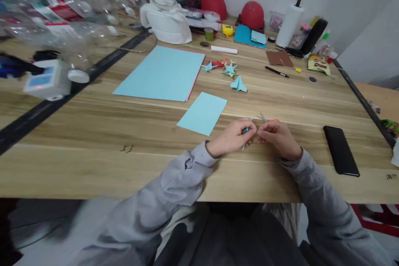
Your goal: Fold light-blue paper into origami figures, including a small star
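Note:
My left hand [232, 137] and my right hand [277, 137] meet near the front edge of the wooden table [124, 162]. Both pinch a small folded piece of light blue paper [246, 133] between their fingertips. Most of that paper is hidden by my fingers. Orange-handled scissors [268, 119] lie just behind my right hand. A small light blue rectangle of paper [203, 113] lies left of and behind my hands. A large light blue sheet [162, 74] lies farther back.
Several folded paper shapes [230, 70] sit mid-table, one blue one [238, 84] nearest. A black phone [341, 149] lies at the right. A black pen [277, 71], brown card [279, 58], paper towel roll [289, 25], white kettle [166, 20] and plastic bottles [56, 12] stand at the back and left.

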`<state>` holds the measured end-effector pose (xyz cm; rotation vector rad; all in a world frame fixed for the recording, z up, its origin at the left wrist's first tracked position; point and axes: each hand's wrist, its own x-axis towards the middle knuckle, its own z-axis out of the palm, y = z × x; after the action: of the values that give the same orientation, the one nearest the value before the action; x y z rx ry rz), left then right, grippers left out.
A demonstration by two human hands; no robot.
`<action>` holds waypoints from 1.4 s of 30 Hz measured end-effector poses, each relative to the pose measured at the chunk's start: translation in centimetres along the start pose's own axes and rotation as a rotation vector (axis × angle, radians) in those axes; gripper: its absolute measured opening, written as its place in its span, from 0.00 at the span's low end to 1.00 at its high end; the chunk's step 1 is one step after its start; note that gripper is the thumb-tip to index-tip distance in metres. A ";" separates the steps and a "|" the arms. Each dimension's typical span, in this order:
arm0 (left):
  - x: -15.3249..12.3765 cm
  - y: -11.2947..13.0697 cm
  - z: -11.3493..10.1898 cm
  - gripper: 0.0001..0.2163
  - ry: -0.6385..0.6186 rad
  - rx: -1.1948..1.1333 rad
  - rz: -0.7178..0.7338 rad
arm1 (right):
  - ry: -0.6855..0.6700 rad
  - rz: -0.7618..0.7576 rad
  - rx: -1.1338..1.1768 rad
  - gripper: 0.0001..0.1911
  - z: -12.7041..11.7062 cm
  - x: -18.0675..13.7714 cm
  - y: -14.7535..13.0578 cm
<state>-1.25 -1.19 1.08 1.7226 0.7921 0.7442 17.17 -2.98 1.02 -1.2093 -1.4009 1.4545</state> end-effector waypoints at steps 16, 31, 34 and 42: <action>0.0 -0.3 0.2 0.10 0.013 -0.144 -0.007 | -0.060 0.071 0.114 0.16 -0.1 0.0 0.1; 0.1 -0.5 0.2 0.10 0.079 0.029 0.017 | 0.029 -0.033 -0.006 0.16 0.2 0.0 0.1; 0.0 -0.6 0.3 0.10 0.085 0.053 0.022 | 0.032 -0.049 -0.048 0.15 0.2 0.0 0.1; 0.0 -0.5 0.3 0.09 0.079 0.047 0.003 | 0.034 -0.084 -0.120 0.14 0.1 0.1 0.3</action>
<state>-1.09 -1.24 0.56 1.7451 0.8675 0.8060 17.03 -2.95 0.71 -1.2281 -1.5157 1.3021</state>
